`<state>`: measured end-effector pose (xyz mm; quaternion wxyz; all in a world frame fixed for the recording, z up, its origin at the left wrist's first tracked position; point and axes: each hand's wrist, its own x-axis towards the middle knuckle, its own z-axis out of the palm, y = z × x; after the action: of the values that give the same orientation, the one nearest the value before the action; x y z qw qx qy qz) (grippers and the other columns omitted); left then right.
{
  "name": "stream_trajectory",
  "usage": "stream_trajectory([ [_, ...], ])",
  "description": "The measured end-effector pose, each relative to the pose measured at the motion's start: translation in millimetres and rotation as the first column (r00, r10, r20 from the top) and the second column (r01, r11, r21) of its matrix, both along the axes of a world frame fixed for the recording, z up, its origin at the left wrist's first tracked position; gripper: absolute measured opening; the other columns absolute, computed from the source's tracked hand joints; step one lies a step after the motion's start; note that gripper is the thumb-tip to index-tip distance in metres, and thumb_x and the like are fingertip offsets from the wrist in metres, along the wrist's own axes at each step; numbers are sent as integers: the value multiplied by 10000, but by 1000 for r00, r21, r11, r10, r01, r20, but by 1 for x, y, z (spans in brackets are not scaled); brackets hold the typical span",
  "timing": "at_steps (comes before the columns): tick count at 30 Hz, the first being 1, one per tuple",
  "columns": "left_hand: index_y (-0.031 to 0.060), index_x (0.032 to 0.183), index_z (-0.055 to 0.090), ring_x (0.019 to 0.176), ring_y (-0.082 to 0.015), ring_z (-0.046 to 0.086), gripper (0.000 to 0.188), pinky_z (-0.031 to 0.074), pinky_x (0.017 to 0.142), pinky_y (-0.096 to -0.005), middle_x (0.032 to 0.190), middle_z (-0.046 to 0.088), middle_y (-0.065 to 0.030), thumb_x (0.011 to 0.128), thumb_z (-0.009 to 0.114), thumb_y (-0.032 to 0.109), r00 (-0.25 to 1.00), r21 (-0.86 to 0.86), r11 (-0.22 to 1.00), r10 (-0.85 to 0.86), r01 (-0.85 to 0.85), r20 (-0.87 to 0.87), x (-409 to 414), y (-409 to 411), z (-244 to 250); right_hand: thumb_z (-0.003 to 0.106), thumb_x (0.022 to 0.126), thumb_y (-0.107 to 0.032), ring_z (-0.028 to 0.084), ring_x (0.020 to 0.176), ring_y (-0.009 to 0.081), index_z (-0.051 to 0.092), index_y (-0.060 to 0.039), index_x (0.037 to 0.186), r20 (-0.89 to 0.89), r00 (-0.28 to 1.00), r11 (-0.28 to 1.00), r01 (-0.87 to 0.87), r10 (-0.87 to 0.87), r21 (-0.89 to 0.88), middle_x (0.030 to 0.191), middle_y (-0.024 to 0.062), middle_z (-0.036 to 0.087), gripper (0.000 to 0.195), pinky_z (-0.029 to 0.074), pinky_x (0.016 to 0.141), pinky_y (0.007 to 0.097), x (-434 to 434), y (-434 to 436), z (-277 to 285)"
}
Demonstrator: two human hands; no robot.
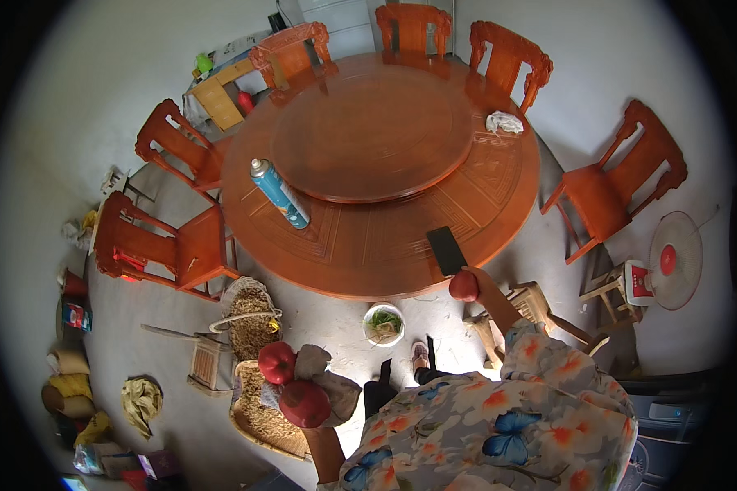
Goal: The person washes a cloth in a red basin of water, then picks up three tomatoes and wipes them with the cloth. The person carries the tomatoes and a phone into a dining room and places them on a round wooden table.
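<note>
My left hand [318,437] is mostly hidden beneath what it carries, with the wrist showing. It holds a red apple [305,403], another red apple [277,363] and a crumpled grey cloth [338,393]. At the near edge of the round wooden table [374,270], my right hand [484,286] grips one more red apple [464,286]. Just beyond that apple a dark smartphone [446,250] lies on the tabletop. A blue aerosol can [280,193] is also on the table, left of the phone, beside the raised turntable [374,135].
Carved wooden chairs [620,184] surround the table; a white cloth [504,122] lies on it. Below stand a white bucket [384,307] with greens, a wicker basket [252,291] and a woven tray [245,423] of dry material. An electric fan [669,264] is at right.
</note>
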<state>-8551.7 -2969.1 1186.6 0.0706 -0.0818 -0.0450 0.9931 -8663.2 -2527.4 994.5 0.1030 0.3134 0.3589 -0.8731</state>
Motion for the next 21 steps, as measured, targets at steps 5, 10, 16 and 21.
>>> stream_trajectory([
  [5,50,850,398,763,-160,392,233,399,727,-252,788,382,-52,809,554,218,999,-44,999,2,0,43,-43,2,3,618,793,-248,608,692,263,509,-35,918,42,999,995,-12,16,-98,816,119,593,270,535,579,424,-35,-17,13],
  [10,55,843,400,759,-160,388,239,402,716,-252,786,380,-52,799,564,223,996,-33,996,-78,79,49,-93,11,6,596,808,-249,609,691,269,514,-29,903,32,999,993,6,-2,-122,827,124,603,253,538,622,418,-55,-7,-4],
  [16,61,835,402,754,-159,384,246,406,703,-251,784,377,-51,788,577,229,980,-8,981,-192,192,55,-146,15,5,577,822,-270,620,726,282,543,-25,916,82,993,992,94,-87,-90,842,139,616,265,543,628,429,-60,-9,-7],
  [21,67,828,404,750,-159,380,253,409,693,-251,782,375,-50,778,588,233,964,10,965,-262,262,38,-180,4,15,564,795,-278,618,765,274,572,-55,917,128,982,965,165,-141,-205,859,117,625,254,541,657,435,-59,-22,-11],
])
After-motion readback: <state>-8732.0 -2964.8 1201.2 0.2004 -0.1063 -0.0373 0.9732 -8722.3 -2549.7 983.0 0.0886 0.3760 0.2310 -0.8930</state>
